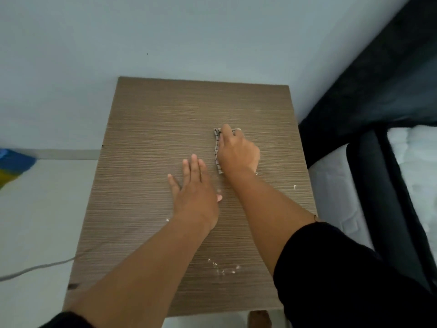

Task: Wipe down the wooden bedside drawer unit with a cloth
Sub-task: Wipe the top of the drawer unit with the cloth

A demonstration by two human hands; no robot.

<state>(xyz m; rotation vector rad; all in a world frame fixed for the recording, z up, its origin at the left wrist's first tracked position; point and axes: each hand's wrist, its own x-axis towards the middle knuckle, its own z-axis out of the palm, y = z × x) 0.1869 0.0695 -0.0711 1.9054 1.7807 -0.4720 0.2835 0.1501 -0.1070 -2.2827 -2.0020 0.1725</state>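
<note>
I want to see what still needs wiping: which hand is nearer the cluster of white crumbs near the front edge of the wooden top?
The left hand. It lies flat just up and left of the crumbs; the right hand, pressing the cloth, is farther back.

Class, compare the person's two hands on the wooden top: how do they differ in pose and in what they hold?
The right hand curls over a checked cloth; the left hand lies flat, fingers spread, holding nothing. The right hand reaches farther toward the wall than the left. Both rest on the wooden top.
</note>
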